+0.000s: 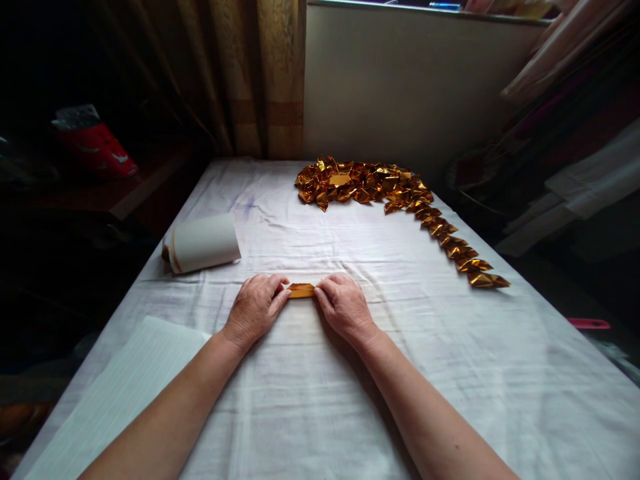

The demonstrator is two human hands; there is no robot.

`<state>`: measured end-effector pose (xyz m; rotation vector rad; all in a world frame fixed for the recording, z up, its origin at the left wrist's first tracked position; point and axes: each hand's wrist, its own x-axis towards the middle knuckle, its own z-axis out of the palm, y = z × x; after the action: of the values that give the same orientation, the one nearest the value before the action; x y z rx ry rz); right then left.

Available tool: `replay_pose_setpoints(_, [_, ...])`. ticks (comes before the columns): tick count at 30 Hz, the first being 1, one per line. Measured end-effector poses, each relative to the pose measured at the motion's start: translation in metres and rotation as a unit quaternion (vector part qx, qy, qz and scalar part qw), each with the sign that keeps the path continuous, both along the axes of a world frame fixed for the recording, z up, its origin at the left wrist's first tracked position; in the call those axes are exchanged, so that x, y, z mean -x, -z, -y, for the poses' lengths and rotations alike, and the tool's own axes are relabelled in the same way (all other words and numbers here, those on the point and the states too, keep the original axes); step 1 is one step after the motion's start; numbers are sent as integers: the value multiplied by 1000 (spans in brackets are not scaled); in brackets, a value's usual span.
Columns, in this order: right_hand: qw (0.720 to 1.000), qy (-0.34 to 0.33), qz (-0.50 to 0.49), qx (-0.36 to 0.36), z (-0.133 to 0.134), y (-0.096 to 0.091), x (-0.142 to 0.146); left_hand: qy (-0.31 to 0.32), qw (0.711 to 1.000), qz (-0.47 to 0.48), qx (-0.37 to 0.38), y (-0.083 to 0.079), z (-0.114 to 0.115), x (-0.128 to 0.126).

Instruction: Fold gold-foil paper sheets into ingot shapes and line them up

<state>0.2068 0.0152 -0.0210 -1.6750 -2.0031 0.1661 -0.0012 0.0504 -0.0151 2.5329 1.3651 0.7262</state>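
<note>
A small gold foil sheet (301, 290), folded into a narrow strip, lies on the white cloth (350, 373) in front of me. My left hand (255, 309) presses on its left end with the fingers curled down. My right hand (343, 305) pinches and presses the strip's right end. Both hands rest on the cloth, knuckles up, with only the middle of the strip showing between them.
A heap of folded gold foil pieces (360, 181) lies at the far side, with a row of them (457, 248) trailing along the right edge. A white roll (203, 243) lies at the left. A white lined sheet (120, 393) sits near left. Curtains hang behind.
</note>
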Motion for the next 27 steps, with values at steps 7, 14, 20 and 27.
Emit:
replay_pose_setpoints(7, [999,44,-9,-2,-3,2,3,-46,998,-45,-13,-2,2,-6])
replay_pose_setpoints(14, [998,60,-9,-13,-4,4,6,-61,996,-66,-17,-3,2,-8])
replay_pose_setpoints(20, [998,56,3,-20,-5,6,5,-68,995,-72,-24,-3,2,-9])
replay_pose_setpoints(27, [998,45,30,-35,-3,5,6,-63,996,-63,-7,-3,3,-9])
